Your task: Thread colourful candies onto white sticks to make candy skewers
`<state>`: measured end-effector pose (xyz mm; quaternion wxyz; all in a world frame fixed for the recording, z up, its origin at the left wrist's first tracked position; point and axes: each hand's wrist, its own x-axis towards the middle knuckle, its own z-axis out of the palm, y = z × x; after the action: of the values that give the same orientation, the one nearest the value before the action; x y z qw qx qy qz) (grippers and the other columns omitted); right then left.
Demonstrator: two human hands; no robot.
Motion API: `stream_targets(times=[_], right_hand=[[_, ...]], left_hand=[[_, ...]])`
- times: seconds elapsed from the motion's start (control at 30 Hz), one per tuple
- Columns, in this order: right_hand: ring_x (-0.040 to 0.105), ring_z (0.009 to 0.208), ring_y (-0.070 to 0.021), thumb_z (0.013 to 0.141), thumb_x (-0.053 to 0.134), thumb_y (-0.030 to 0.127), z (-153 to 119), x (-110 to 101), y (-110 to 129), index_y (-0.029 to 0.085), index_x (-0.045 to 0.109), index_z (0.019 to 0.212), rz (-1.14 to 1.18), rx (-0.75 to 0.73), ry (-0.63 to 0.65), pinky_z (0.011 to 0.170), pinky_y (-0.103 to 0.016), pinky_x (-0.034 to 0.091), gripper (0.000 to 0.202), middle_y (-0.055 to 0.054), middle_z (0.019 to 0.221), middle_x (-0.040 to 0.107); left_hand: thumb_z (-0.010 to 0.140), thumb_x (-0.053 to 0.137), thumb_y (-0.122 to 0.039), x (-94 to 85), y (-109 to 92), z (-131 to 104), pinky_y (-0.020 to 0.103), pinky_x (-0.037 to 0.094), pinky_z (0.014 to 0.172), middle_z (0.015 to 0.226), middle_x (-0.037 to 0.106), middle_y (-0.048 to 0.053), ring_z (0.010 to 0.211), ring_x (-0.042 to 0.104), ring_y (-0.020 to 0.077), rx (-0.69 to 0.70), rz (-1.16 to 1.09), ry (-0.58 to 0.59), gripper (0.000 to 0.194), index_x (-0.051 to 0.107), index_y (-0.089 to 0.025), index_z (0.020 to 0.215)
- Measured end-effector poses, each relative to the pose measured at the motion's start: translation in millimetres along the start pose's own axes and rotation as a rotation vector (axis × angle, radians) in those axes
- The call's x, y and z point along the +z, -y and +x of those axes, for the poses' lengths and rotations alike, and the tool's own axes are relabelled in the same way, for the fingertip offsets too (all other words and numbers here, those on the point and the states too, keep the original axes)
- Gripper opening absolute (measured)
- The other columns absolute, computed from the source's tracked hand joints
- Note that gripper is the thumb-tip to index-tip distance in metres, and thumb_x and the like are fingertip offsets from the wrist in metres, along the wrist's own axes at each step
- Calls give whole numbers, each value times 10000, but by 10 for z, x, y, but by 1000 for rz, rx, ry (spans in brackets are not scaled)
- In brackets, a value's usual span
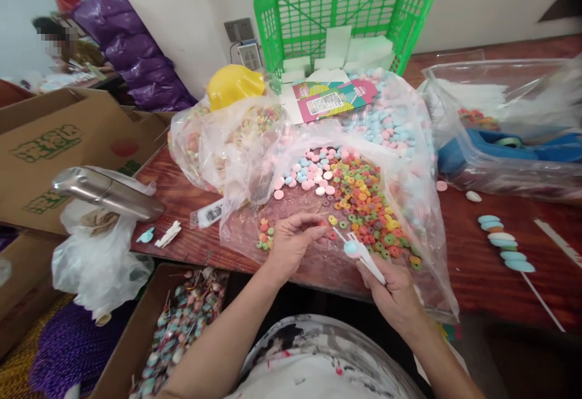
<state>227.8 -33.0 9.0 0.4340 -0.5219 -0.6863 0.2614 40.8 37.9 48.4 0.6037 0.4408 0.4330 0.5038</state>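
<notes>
My right hand point(388, 284) is wrapped round several white sticks point(370, 261); a blue candy point(350, 247) and a pinkish one sit on a stick at its fingertips. My left hand point(295, 241) is pinched just left of the stick tips, with something small and reddish at its fingertips that I cannot make out clearly. Beyond both hands, colourful candy rings point(364, 199) lie heaped on a clear plastic bag, with pink, blue and white round candies point(311, 171) behind them. A few rings point(264, 235) lie left of my left hand.
A finished-looking candy skewer point(507, 244) lies at right, near a clear bin point(500, 174). A steel flask point(109, 193) stands tilted-looking at left. Behind are a green basket point(336, 11) and yellow bowl point(234, 87). A box of wrapped sticks point(182, 320) sits below the table's edge.
</notes>
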Motion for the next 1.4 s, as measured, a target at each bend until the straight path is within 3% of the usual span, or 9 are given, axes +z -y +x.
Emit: stream_targets(times=[0.13,0.27,0.37,0.7,1.1,1.2,1.3,1.4], right_hand=[[489,441,-107,893,489,182,-13,18,34,188,680,865,-28,-57,48,441,-205,376,193,39,555,557],[595,517,-141,868,477,140,-75,18,47,184,681,1030,-97,-125,19,509,-225,471,264,-8,673,675],[671,626,-174,852,459,113,-108,5,62,180,647,1142,-165,-137,-4,591,-255,529,352,-62,836,740],[687,585,-181,734,403,-13,-14,-13,163,201,590,1167,-318,-286,-20,576,-272,543,518,-66,900,751],[704,676,-190,717,399,-23,-15,55,191,173,614,1090,-319,-207,-27,569,-252,539,474,-60,803,720],[716,737,-196,722,393,-17,-18,77,200,165,620,1114,-285,-210,-36,600,-257,551,489,-71,847,730],[718,775,-189,735,390,-19,10,73,225,190,611,1169,-236,-232,2,669,-268,563,530,-65,911,738],[700,691,-163,767,391,-20,72,70,293,205,612,1161,-178,-293,-5,629,-240,546,505,-46,861,733]], left_hand=[[646,826,-294,-36,-58,-121,262,572,591,724,704,14,601,643,122,102,-45,-50,222,737,-161,800],[695,800,-219,-96,-91,-170,265,563,690,778,714,30,736,661,143,375,175,-124,104,751,-182,778],[740,766,-183,-125,-125,-178,265,553,708,780,715,37,748,661,142,481,278,-111,56,753,-187,794],[781,715,-106,-127,-147,-139,247,556,731,843,716,52,796,673,136,652,443,-102,127,741,-178,883],[784,605,-4,-84,-154,-192,260,563,797,930,727,82,875,686,150,808,569,51,276,717,-167,976],[773,655,-60,-93,-165,-196,253,556,772,923,718,65,864,671,149,653,417,51,281,722,-186,1015],[735,750,-185,-111,-199,-161,217,531,653,841,689,29,725,636,119,237,40,55,292,733,-206,1026],[676,808,-261,-105,-203,-152,206,494,616,823,659,31,664,598,99,-85,-181,131,201,775,-178,856]])
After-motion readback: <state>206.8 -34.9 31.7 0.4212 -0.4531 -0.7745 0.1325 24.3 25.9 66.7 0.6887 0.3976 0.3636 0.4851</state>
